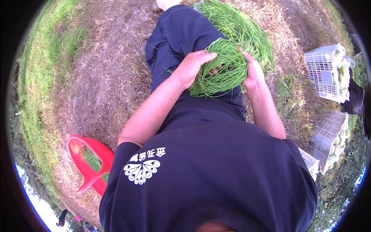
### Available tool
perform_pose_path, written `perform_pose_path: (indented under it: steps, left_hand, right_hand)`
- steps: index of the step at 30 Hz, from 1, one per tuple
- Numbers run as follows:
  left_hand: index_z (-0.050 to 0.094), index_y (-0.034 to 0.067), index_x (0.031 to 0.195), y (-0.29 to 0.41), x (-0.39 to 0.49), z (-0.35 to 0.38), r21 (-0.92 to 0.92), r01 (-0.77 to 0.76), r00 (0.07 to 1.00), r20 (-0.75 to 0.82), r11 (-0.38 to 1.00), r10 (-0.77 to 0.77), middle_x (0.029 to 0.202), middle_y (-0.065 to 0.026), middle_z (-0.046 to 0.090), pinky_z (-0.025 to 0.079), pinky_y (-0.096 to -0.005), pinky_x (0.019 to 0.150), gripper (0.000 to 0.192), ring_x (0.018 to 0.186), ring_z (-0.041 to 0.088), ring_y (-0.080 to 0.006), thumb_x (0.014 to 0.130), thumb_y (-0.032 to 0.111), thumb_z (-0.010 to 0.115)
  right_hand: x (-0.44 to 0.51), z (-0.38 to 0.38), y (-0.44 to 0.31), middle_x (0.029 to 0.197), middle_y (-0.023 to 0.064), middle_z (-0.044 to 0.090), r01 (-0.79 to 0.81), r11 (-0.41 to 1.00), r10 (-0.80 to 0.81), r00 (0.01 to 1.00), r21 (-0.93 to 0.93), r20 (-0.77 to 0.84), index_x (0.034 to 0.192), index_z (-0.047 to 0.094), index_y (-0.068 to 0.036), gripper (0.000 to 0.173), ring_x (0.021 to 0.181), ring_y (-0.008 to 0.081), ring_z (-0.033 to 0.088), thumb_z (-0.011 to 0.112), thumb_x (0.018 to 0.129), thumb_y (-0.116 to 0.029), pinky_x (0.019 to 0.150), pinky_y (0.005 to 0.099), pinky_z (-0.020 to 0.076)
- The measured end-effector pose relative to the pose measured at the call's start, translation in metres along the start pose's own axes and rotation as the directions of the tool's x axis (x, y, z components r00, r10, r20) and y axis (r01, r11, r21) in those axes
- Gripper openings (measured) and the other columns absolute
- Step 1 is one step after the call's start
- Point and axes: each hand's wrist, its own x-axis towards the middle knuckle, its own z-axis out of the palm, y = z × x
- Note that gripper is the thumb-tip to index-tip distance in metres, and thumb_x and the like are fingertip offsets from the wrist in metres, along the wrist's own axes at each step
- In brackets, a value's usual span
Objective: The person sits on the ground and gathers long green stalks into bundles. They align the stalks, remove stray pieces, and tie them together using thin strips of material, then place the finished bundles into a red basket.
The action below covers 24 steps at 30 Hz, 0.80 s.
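Note:
A looped bundle of thin green grass-like stems point(230, 62) is held between my two hands above my dark trousers point(181, 37). My left hand point(191, 66) grips its left side, thumb on top; fingertips show through a gap in the middle. On the right side, my right hand point(255, 72) holds the bundle's edge, with its thumb up and its other fingers mostly hidden. Just beyond lies a large heap of the same long stems point(242, 27), partly covered by the bundle. A bit of clear plastic point(197, 7) shows at the heap's far left edge.
At the lower left, a red plastic basket point(76, 145) with a handle contains green stems. Slatted plastic crates point(320, 69) with pale green produce stand to the right. Dry straw point(101, 72) covers the ground, with green grass point(43, 78) farther left.

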Motion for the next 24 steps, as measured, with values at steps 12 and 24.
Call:
perform_pose_path:
  steps: [12, 24]
  left_hand:
    - [0.059, 0.000, 0.115, -0.021, 0.019, -0.002, 0.767, -0.184, 0.949, -0.025, 0.615, 0.315, 0.098, -0.0034, 0.065, 0.048, -0.0270, 0.077, 0.033, 0.084, 0.059, -0.0109, 0.086, 0.015, 0.066]
    - [0.062, 0.011, 0.074, -0.019, -0.014, 0.018, 0.896, -0.390, 0.526, 0.405, -0.212, 0.748, 0.079, -0.0010, 0.058, 0.044, -0.0336, 0.071, 0.013, 0.077, 0.056, -0.0223, 0.068, 0.006, 0.072]
  right_hand:
    - [0.006, -0.025, -0.002, 0.103, 0.0186, 0.065, 0.038, 0.998, -0.045, 0.991, -0.055, -0.129, 0.111, 0.056, 0.005, 0.029, 0.090, 0.0277, 0.066, 0.050, 0.097, -0.019, 0.080, 0.0395, 0.0565]
    - [0.012, -0.029, -0.004, 0.096, 0.0173, 0.067, 0.034, 0.999, -0.033, 0.999, 0.016, -0.042, 0.104, 0.058, 0.004, 0.025, 0.083, 0.0265, 0.067, 0.052, 0.096, -0.019, 0.076, 0.0382, 0.0575]
